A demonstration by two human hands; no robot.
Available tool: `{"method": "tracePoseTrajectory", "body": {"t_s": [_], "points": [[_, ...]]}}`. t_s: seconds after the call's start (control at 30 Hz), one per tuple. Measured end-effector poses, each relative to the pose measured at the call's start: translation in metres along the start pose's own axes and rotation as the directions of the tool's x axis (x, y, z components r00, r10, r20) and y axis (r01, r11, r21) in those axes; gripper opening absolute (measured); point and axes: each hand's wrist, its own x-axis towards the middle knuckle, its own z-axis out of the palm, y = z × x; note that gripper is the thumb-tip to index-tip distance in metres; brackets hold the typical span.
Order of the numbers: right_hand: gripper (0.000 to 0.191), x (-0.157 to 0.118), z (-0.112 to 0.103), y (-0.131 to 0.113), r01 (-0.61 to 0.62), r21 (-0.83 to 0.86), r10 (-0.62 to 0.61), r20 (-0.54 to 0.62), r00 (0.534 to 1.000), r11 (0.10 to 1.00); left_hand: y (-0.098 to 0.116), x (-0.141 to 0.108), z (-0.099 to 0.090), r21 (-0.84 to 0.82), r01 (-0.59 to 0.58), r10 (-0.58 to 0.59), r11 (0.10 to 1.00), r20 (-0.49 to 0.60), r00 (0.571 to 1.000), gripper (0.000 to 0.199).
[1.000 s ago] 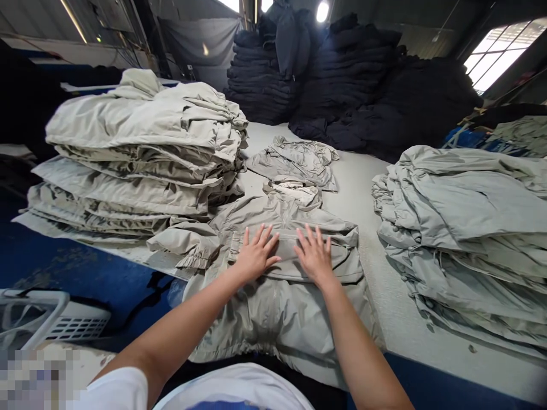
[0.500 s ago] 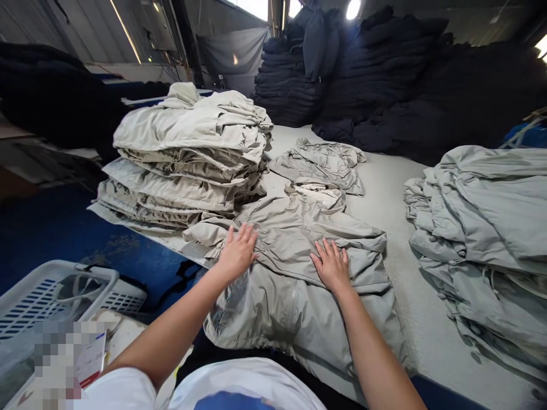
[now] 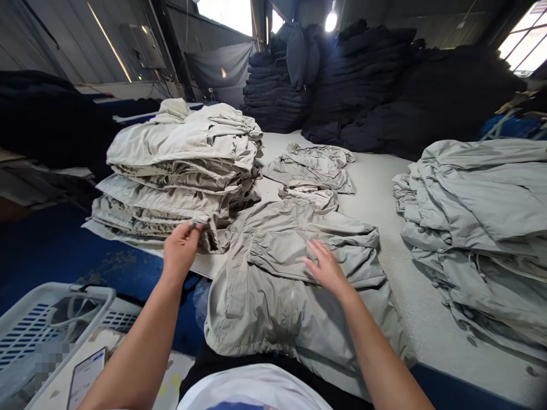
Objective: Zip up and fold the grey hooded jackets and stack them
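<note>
Nearby, a white slotted plastic basket (image 3: 55, 324) is sitting left of the bench, its contents unclear; the left grip (image 3: 182, 250) is pinching a gathered cuff (image 3: 209, 230) beside a folded jacket stack (image 3: 171, 171); the right grip (image 3: 327, 267) is resting spread on a pale nylon jacket (image 3: 273, 307) lying flat on the bench (image 3: 427, 336); its light, soft, slippery shell is probably handling best by hem or cuff.
</note>
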Motion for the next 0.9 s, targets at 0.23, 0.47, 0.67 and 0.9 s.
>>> {"method": "tracePoseTrajectory", "body": {"t_s": [0.23,0.47,0.67,0.9], "points": [[0.115,-0.034,0.003,-0.125,0.272,0.695,-0.312,-0.072,0.947,0.665,0.104,-0.064,0.004,-0.508,-0.197,0.416,0.839,0.364,0.833,0.044],[0.025,-0.046,-0.026,-0.073,0.163,0.888,0.319,-0.318,0.893,0.43,0.088,-0.079,0.023,-0.528,-0.304,0.53,0.793,0.353,0.771,0.034],[0.078,-0.052,-0.086,0.026,-0.062,0.522,0.42,-0.603,0.678,0.85,0.03,-0.058,0.059,-0.194,-0.305,0.36,0.932,0.429,0.829,0.032],[0.057,-0.013,-0.034,0.044,-0.274,-0.249,0.141,-0.446,0.884,0.929,0.032,-0.043,0.158,0.18,-0.505,0.316,0.844,0.594,0.74,0.054]]}}
